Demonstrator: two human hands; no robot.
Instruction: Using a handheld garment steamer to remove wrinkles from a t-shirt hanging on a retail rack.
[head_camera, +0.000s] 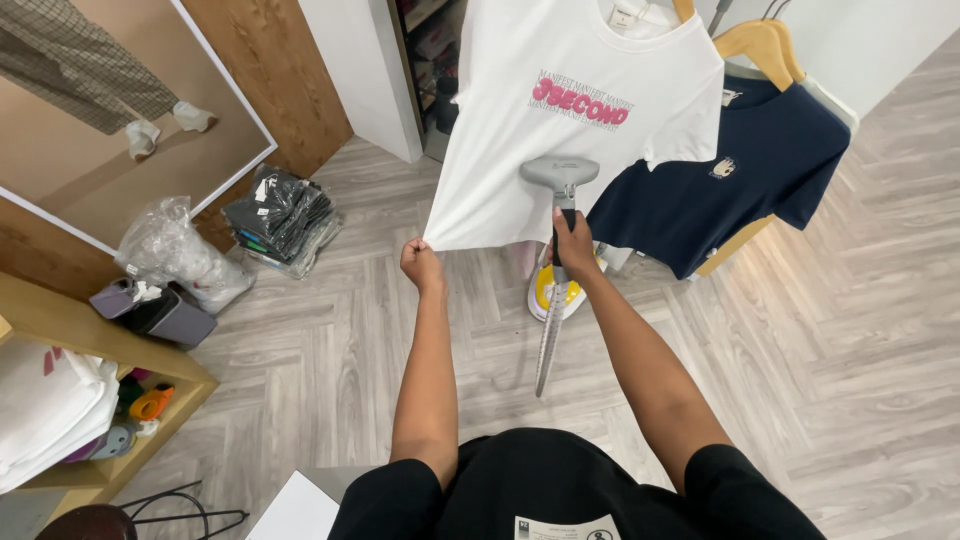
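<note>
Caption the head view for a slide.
Left hand pulls white T-shirt hem taut; right hand presses grey steamer head against it.

Bright, even indoor light, soft shadows, sharp focus, wide-angle bending at edges.

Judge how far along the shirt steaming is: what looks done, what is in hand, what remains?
Done: the white T-shirt already hangs. In hand: the left hand pulls its hem taut; the right hand presses the steamer head against its lower front. Left: probably the navy T-shirt behind.
</note>
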